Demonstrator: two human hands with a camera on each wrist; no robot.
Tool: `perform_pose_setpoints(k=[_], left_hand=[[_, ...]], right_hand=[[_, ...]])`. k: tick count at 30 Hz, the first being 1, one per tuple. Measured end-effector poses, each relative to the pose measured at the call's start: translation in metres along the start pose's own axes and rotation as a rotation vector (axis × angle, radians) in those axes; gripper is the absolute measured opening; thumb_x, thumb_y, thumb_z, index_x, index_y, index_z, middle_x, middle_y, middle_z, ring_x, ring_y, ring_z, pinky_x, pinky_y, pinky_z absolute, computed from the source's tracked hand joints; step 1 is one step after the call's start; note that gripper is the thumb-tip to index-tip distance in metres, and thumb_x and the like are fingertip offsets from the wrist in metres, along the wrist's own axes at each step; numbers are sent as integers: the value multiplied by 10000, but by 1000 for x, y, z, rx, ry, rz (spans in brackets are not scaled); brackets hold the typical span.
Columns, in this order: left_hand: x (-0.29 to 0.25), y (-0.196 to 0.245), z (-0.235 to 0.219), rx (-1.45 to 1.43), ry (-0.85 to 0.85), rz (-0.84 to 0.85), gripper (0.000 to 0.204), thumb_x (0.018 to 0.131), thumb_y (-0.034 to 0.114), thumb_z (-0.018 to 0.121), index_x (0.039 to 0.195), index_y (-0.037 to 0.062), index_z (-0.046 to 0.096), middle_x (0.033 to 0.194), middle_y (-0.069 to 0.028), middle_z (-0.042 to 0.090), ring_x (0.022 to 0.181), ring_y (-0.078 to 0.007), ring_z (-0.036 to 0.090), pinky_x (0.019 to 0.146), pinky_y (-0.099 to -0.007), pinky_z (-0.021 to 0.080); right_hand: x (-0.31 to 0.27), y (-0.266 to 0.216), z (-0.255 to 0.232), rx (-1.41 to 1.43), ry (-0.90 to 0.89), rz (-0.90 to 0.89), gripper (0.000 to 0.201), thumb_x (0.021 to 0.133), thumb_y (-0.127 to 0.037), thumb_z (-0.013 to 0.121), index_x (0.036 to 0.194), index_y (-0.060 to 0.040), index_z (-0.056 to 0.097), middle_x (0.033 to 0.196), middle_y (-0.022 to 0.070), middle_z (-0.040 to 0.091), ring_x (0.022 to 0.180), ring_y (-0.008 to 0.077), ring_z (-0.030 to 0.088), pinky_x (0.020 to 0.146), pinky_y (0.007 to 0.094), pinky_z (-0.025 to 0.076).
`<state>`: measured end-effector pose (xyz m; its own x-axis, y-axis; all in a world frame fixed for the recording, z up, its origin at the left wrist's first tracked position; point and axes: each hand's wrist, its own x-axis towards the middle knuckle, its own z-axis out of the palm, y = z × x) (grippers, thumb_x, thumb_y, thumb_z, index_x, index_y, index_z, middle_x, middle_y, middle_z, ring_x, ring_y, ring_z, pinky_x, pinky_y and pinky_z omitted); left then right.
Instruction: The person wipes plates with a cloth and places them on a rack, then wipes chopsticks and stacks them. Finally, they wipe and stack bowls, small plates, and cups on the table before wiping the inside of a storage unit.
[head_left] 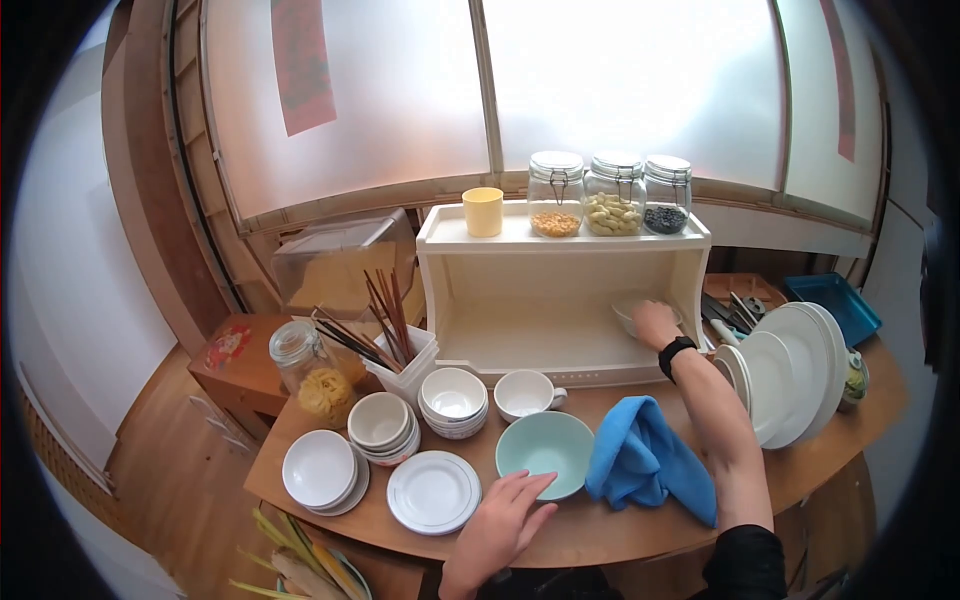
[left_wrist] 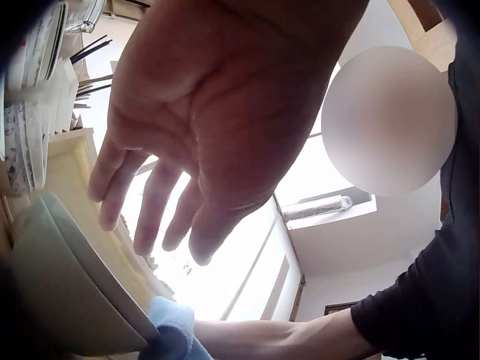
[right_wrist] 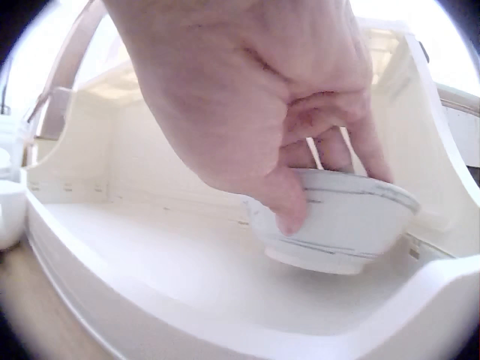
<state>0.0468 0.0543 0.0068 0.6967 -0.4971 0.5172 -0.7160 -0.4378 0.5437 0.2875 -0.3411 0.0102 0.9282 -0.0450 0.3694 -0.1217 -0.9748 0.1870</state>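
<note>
My right hand reaches into the right end of the cream shelf unit and grips a white bowl with grey lines by its rim. In the right wrist view the thumb lies on the bowl's outer wall and the fingers go over the rim. The bowl is low over the unit's floor, near its right side wall. My left hand hovers by the near rim of the mint-green bowl, its fingers extended and holding nothing. A crumpled blue cloth lies right of the green bowl.
White bowls, a cup and plates stand left of the green bowl. Jars and a yellow cup top the unit. Upright plates stand right of my forearm. Chopsticks fill a white holder.
</note>
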Motion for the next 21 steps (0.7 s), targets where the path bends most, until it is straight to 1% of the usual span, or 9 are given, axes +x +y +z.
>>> perform_pose_setpoints(k=[5, 9, 10, 12, 14, 15, 16, 18, 21], left_hand=[[4, 15, 0, -218, 47, -148, 401, 949, 182, 696, 1329, 75, 621, 1216, -165, 684, 1144, -314, 647, 973, -398, 523], [-3, 12, 14, -823, 84, -301, 672, 976, 301, 668, 1538, 140, 335, 1418, -224, 524, 1232, -355, 604, 1026, -477, 504], [-5, 11, 18, -971, 86, -270, 779, 971, 353, 663, 1580, 161, 215, 1476, -240, 451, 1258, -377, 581, 1037, -506, 497], [-5, 12, 23, -1236, 101, -206, 961, 949, 442, 659, 1611, 191, 10, 1559, -261, 311, 1296, -421, 541, 1048, -555, 486], [-6, 20, 24, -1471, 119, -148, 1108, 914, 518, 661, 1591, 210, -161, 1608, -270, 177, 1318, -466, 506, 1048, -593, 479], [-5, 31, 16, -1490, 138, -198, 1103, 905, 563, 640, 1583, 194, -148, 1609, -265, 146, 1348, -484, 464, 1061, -632, 455], [-3, 34, 18, -1578, 234, -188, 956, 976, 443, 630, 1581, 162, -55, 1574, -259, 231, 1325, -467, 494, 1065, -609, 470], [-10, 19, 24, -1177, 327, -408, 799, 961, 189, 606, 1564, 110, 88, 1504, -244, 359, 1283, -430, 542, 1031, -572, 524], [-18, 9, 22, -1319, 442, -517, 776, 837, 9, 541, 1535, 73, 207, 1418, -224, 465, 1247, -394, 577, 972, -524, 579]], right_hand=[[-45, -43, -116, 59, 23, -80, 184, 849, -95, 592, 842, -41, 768, 861, 213, 731, 834, 370, 737, 722, 456, 601], [-134, -76, -189, 263, 327, -316, 134, 816, -72, 580, 718, -58, 669, 687, 195, 662, 669, 366, 692, 588, 465, 554], [-159, -88, -209, 266, 191, -281, 93, 812, -77, 577, 739, -60, 632, 681, 167, 655, 669, 364, 679, 617, 459, 547], [-204, -109, -227, 196, 171, -344, 44, 789, -87, 587, 809, -67, 621, 791, 118, 675, 806, 308, 666, 812, 439, 521], [-237, -123, -219, 247, 323, -503, 169, 795, -112, 601, 922, -17, 662, 934, 115, 697, 920, 294, 675, 917, 467, 505], [-251, -129, -218, 261, 293, -556, 224, 807, -120, 607, 981, 4, 673, 1028, 130, 706, 1023, 293, 676, 973, 456, 490], [-260, -133, -213, 255, 289, -613, 240, 824, -135, 618, 1015, -6, 681, 1055, 134, 715, 1106, 290, 660, 1017, 452, 469], [-270, -140, -200, 275, 308, -639, 253, 861, -167, 617, 1069, -35, 674, 1119, 137, 703, 1161, 282, 633, 1056, 456, 436], [-269, -134, -186, 352, 431, -625, 281, 861, -177, 673, 1112, -52, 650, 1181, 137, 680, 1163, 276, 622, 1049, 456, 426]])
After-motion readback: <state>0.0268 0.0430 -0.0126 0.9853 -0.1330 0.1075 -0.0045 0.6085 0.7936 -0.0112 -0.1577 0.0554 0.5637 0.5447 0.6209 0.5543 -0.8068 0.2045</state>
